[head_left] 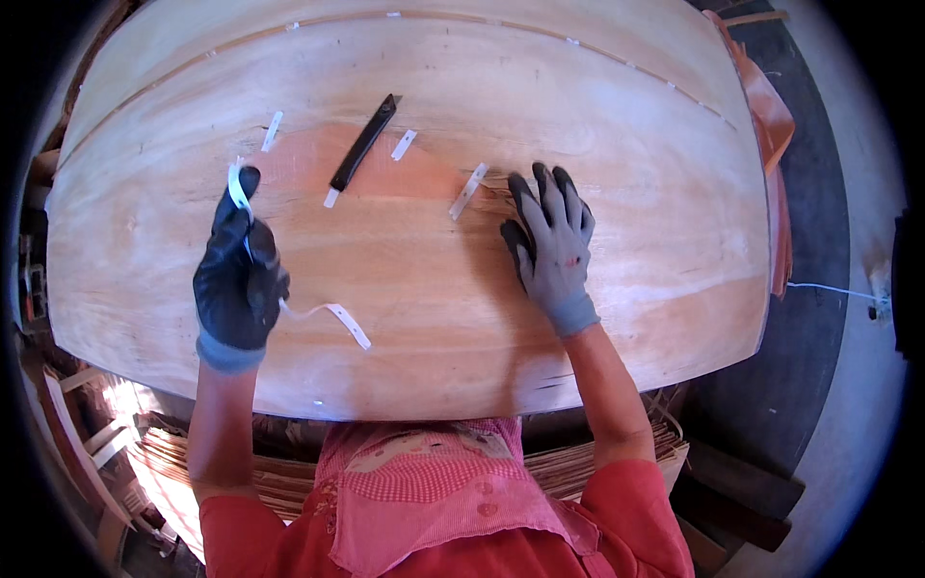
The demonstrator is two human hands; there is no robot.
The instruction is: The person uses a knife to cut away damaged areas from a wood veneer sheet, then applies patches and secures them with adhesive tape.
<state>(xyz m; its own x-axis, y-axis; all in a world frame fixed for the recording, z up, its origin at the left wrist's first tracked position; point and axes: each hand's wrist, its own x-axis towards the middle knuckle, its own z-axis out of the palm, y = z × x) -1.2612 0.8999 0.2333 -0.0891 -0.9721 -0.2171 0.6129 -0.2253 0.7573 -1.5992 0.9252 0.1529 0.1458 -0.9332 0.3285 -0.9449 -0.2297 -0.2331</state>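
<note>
A broad pale wood veneer sheet (405, 260) spreads out in front of me. My left hand (236, 289), in a dark-palmed glove, is closed on a white perforated tape strip (349, 326). One end of it stands up by the thumb, and the other trails over the veneer. My right hand (554, 246), in a grey glove with dark fingertips, rests on the sheet with fingers stretched. Just left of those fingers, a short piece of tape (468, 192) lies at the edge of a reddish patch (414, 178). A black utility knife (364, 144) lies slanted across the patch.
Other tape pieces (404, 145) stick around the patch. A long narrow taped seam (462, 18) curves across the far part of the sheet. Stacked veneer edges (568, 469) show below the near edge. Reddish sheets (768, 120) hang out at the right, beside dark flooring (809, 241).
</note>
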